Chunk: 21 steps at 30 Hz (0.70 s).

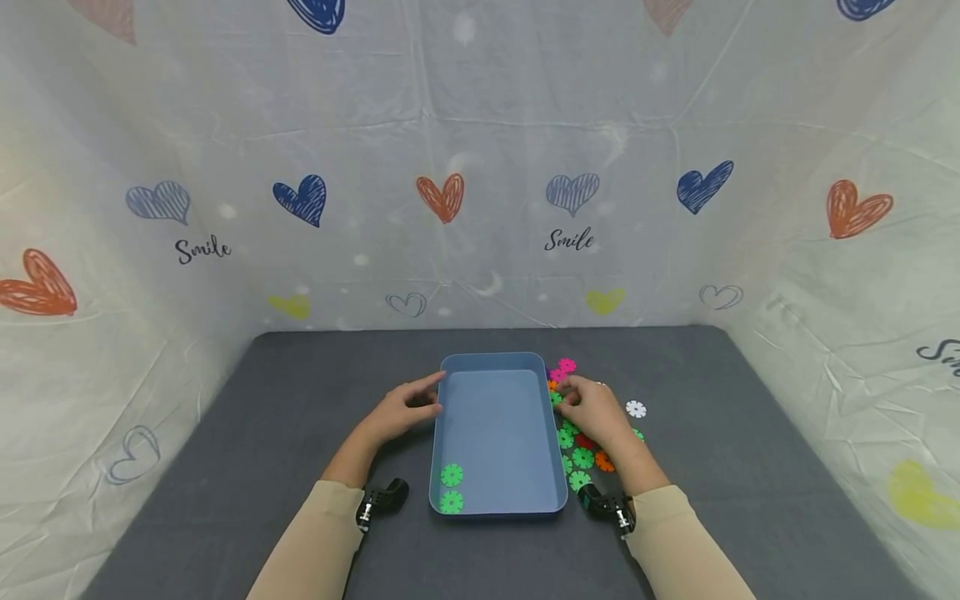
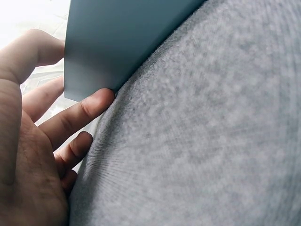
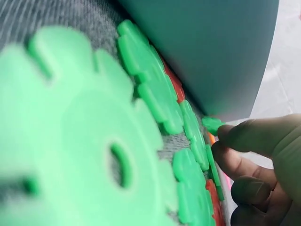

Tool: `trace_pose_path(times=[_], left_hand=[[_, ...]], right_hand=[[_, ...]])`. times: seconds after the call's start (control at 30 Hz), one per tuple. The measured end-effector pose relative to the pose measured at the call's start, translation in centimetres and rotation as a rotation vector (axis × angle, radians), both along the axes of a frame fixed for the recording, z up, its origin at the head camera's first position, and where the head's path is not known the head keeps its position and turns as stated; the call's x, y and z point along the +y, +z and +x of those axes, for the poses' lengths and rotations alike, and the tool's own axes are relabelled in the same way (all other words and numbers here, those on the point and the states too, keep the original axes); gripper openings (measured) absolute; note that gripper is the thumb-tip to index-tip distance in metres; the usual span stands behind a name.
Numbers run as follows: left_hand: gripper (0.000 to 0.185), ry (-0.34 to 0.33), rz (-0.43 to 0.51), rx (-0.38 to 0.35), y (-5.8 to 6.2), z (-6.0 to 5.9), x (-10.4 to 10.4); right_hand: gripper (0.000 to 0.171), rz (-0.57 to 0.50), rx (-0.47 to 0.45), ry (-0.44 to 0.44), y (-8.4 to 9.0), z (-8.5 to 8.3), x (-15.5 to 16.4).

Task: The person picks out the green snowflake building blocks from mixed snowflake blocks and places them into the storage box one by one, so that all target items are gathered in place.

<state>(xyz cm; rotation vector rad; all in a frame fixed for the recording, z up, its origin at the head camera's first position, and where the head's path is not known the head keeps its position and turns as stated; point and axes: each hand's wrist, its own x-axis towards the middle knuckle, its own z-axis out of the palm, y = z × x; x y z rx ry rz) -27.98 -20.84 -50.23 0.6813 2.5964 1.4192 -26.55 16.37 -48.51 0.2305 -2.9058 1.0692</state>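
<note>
A blue rectangular tray point(image 1: 498, 442) lies on the table, with two green interlocking discs point(image 1: 452, 475) in its near left corner. My left hand point(image 1: 401, 410) is at the tray's left side, its spread fingertips touching the wall; the left wrist view shows a fingertip point(image 2: 101, 100) low against the tray wall point(image 2: 117, 42). Beyond the tray's right wall, my right hand point(image 1: 596, 410) pinches a green interlocking disc point(image 3: 212, 124) between thumb and fingertips. Below that hand lie several more notched discs point(image 1: 582, 457), green, red and orange.
Pink discs point(image 1: 567, 365) lie by the tray's far right corner. A white disc point(image 1: 636, 409) sits apart, right of my right hand. Dark grey cloth point(image 1: 315, 367) covers the table, and a white curtain point(image 1: 495, 275) printed with hearts stands behind it.
</note>
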Motion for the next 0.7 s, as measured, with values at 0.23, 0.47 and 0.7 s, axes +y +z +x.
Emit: trace_pose_path(times=[0.23, 0.47, 0.7], left_hand=[[0.064, -0.005, -0.004, 0.005, 0.0, -0.1, 0.1], [0.064, 0.008, -0.017, 0.007, -0.1, -0.1, 0.2], [0.064, 0.02, -0.009, 0.002, -0.2, 0.0, 0.1]], right_hand=[[0.022, -0.195, -0.068, -0.052, 0.0, -0.2, 0.7], [0.035, -0.345, -0.068, -0.091, 2.7, 0.4, 1.4], [0.041, -0.507, -0.088, -0.026, 5.5, 1.6, 0.6]])
